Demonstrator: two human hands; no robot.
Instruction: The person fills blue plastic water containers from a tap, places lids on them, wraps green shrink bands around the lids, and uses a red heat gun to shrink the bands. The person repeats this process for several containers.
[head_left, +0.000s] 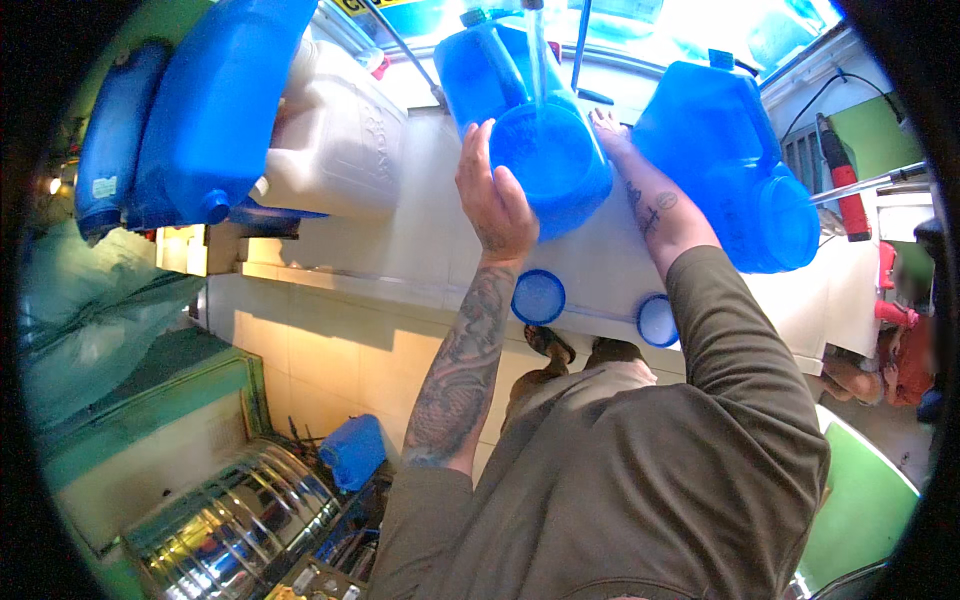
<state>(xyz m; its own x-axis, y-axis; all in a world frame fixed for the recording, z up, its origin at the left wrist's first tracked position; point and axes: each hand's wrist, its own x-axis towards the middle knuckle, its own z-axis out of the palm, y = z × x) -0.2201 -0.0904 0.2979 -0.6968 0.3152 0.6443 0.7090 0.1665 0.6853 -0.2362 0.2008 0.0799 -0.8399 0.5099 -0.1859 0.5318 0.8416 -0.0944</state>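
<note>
A blue plastic water jug (465, 82) lies tilted on the counter before me, its wide round mouth facing me. A stream of water (538, 60) falls from above and reaches the mouth. My left hand (491, 191) holds the jug at the left of its mouth, the palm along its side. On the jug's right, my right hand (611, 131) has its fingers spread; whether it presses on the jug or on the counter, I cannot tell. Two blue round lids (538, 297) (658, 320) lie at the counter's front edge, below the jug.
Right of me another blue jug (705, 142) stands under a second water stream (855, 187). Blue jerrycans (217, 112) and a whitish jerrycan (337, 142) stand at left. A ribbed metal tank (232, 517) lies low behind-left. A person (900, 360) is at far right.
</note>
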